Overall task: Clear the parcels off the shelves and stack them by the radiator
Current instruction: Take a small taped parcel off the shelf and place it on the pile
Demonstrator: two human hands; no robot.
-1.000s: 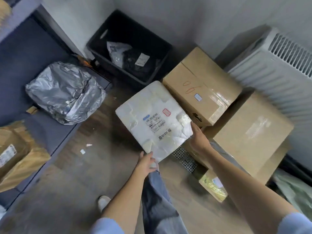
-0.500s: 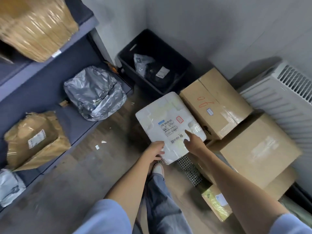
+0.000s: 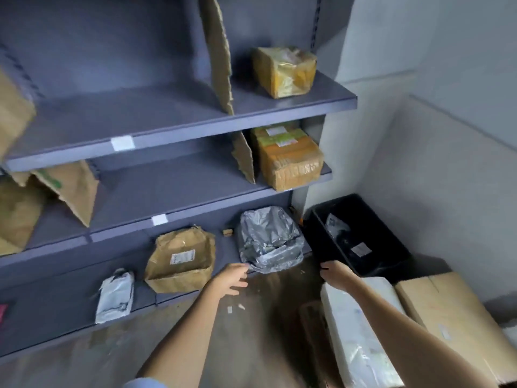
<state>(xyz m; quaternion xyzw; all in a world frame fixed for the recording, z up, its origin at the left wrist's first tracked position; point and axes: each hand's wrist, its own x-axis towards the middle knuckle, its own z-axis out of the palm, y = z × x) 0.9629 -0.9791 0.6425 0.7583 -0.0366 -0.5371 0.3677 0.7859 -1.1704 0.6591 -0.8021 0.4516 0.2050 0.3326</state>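
A grey shelf unit (image 3: 195, 121) fills the left. On its bottom shelf lie a silver foil parcel (image 3: 270, 239), a torn brown parcel (image 3: 180, 260) and a small grey bag (image 3: 114, 296). Two yellow-taped boxes sit higher, one on the top shelf (image 3: 284, 71), one on the middle shelf (image 3: 288, 161). My left hand (image 3: 229, 280) hovers empty, fingers apart, its fingertips at the foil parcel's lower left corner. My right hand (image 3: 337, 274) is empty too, just right of that parcel. The white parcel (image 3: 355, 337) stands on the floor beside a brown carton (image 3: 453, 317).
A black crate (image 3: 391, 242) holding a few bagged items stands in the corner by the wall. Cardboard dividers (image 3: 218, 51) stand on the shelves. More brown parcels (image 3: 16, 208) sit at the left edge. Paper scraps lie on the wooden floor (image 3: 235, 308).
Both hands let go of the white parcel, which now rests by the cartons. The view swung up and left to the shelves, and both hands moved toward the silver foil parcel.
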